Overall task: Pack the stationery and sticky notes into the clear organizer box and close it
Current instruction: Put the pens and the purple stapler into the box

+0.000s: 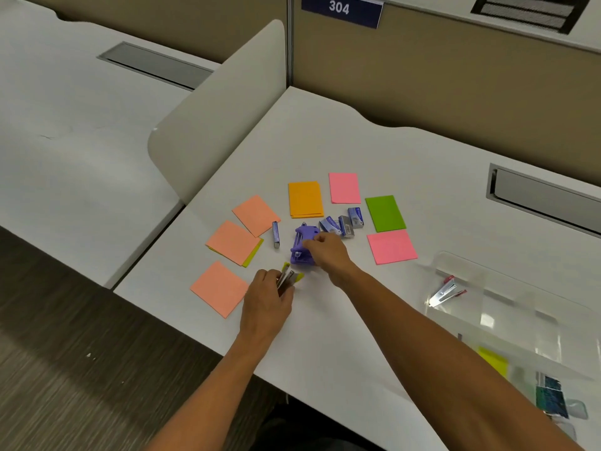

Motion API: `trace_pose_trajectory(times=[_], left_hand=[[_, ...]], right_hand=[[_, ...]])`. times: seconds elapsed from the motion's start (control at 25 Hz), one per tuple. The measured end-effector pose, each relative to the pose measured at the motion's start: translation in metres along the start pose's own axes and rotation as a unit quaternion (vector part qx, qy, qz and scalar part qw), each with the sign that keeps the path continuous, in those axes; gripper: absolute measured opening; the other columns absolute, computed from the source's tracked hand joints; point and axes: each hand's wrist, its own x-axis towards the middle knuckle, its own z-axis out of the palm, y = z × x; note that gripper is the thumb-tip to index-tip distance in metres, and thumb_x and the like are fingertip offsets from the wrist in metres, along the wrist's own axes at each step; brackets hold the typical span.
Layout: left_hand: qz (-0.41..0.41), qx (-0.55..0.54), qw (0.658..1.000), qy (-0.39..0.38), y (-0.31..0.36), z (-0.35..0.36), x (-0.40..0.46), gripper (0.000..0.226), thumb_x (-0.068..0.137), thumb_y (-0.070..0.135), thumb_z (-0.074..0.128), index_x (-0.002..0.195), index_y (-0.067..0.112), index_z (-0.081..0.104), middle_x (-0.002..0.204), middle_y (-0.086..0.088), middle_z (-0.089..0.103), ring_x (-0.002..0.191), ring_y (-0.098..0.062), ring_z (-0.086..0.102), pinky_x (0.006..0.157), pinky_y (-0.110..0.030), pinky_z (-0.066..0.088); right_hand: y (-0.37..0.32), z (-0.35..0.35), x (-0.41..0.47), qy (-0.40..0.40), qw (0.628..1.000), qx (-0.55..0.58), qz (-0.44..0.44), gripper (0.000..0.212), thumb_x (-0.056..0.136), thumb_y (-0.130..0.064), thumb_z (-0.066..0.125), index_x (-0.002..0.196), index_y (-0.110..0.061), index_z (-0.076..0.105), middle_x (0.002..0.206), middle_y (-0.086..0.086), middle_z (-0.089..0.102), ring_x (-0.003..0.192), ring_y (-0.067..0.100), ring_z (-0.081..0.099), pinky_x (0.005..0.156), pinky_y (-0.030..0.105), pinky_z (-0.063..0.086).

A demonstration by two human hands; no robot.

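- So from where I'm watching, my left hand [266, 296] has its fingers curled round a small yellow stapler [288, 277], gripping it just above the white desk [325, 151], near the front edge.
- My right hand [327, 250] is just beyond it, fingers curled onto the purple hole punch [300, 247]. Looks like a pinch on its right side, though the hand covers part of it, so I can't say exactly how.
- The two hands are close together, stapler just in front of the punch.
- The clear organizer box [520, 320] sits well off to my right, past the right forearm, lid up and open. Inside I can make out a red stapler [447, 291], a yellow sticky pad [492, 361] and something blue-green nearer the corner, too blurry to name.
- Sticky notes are fanned out on the desk beyond the hands: three salmon pads [232, 242] to the left, an orange pad [305, 199], a pink pad [344, 187], a green pad [385, 213] and another pink one [392, 246] on the right.
- A few small blue staple boxes [344, 221] lie just beyond the right hand, and one more [275, 234] lies by itself left of the punch.
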Motion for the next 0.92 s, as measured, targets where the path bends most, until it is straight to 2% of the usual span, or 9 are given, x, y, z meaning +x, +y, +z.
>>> trace_pose_trajectory(times=[0.12, 0.24, 0.4, 0.56, 0.72, 0.8, 0.92], left_hand=[[0.001, -0.01, 1.0, 0.014, 0.007, -0.004, 0.001, 0.026, 0.088, 0.033, 0.066, 0.105, 0.014, 0.061, 0.091, 0.001, 0.053, 0.072, -0.011, 0.049, 0.061, -0.018, 0.033], [-0.003, -0.02, 0.999, 0.028, 0.022, -0.005, 0.003, 0.024, 0.088, 0.032, 0.065, 0.102, 0.013, 0.062, 0.09, 0.0, 0.054, 0.072, -0.012, 0.05, 0.061, -0.021, 0.035], [0.021, -0.018, 0.999, 0.027, 0.053, 0.001, 0.003, 0.024, 0.087, 0.032, 0.066, 0.103, 0.014, 0.061, 0.091, 0.001, 0.052, 0.076, -0.016, 0.053, 0.065, -0.025, 0.039], [0.054, -0.012, 0.998, 0.018, 0.091, 0.015, -0.002, 0.025, 0.087, 0.034, 0.066, 0.104, 0.015, 0.061, 0.094, 0.0, 0.055, 0.079, -0.014, 0.055, 0.067, -0.025, 0.04], [0.106, -0.019, 0.994, -0.007, 0.137, 0.035, -0.011, 0.026, 0.087, 0.036, 0.067, 0.102, 0.016, 0.063, 0.094, -0.001, 0.058, 0.079, -0.013, 0.055, 0.068, -0.025, 0.044], [0.145, -0.026, 0.989, -0.021, 0.162, 0.048, -0.015, 0.024, 0.085, 0.037, 0.068, 0.099, 0.018, 0.064, 0.091, 0.001, 0.059, 0.078, -0.014, 0.056, 0.068, -0.027, 0.046], [0.191, -0.023, 0.98, -0.049, 0.196, 0.069, -0.018, 0.02, 0.083, 0.039, 0.068, 0.092, 0.021, 0.065, 0.085, 0.003, 0.06, 0.076, -0.015, 0.056, 0.065, -0.027, 0.04]], right_hand=[[0.007, -0.015, -0.022, 0.02, 0.998, 0.058, -0.022, 0.012, 0.086, -0.021, 0.066, 0.09, -0.01, 0.067, 0.084, 0.001, 0.062, 0.078, 0.012, 0.057, 0.064, 0.023, 0.045], [0.018, -0.035, -0.045, 0.022, 0.992, 0.12, -0.033, 0.01, 0.078, -0.016, 0.073, 0.087, -0.013, 0.07, 0.086, 0.0, 0.066, 0.081, 0.014, 0.06, 0.065, 0.024, 0.046], [0.04, -0.069, -0.069, 0.038, 0.985, 0.163, -0.051, 0.015, 0.073, -0.015, 0.077, 0.087, -0.017, 0.071, 0.092, 0.002, 0.071, 0.088, 0.02, 0.066, 0.074, 0.033, 0.055], [0.067, -0.113, -0.09, 0.074, 0.977, 0.185, -0.07, 0.017, 0.07, -0.022, 0.075, 0.087, -0.019, 0.072, 0.094, 0.003, 0.072, 0.092, 0.025, 0.068, 0.085, 0.043, 0.055], [0.089, -0.167, -0.112, 0.122, 0.968, 0.202, -0.085, 0.024, 0.062, -0.03, 0.074, 0.084, -0.02, 0.073, 0.092, 0.004, 0.073, 0.088, 0.021, 0.067, 0.084, 0.043, 0.054], [0.102, -0.195, -0.122, 0.145, 0.959, 0.228, -0.081, 0.023, 0.059, -0.031, 0.074, 0.079, -0.02, 0.074, 0.09, 0.008, 0.073, 0.084, 0.023, 0.067, 0.084, 0.048, 0.054], [0.123, -0.233, -0.132, 0.195, 0.948, 0.244, -0.063, 0.014, 0.07, -0.022, 0.075, 0.083, -0.018, 0.073, 0.089, 0.008, 0.073, 0.087, 0.028, 0.07, 0.086, 0.051, 0.057]])
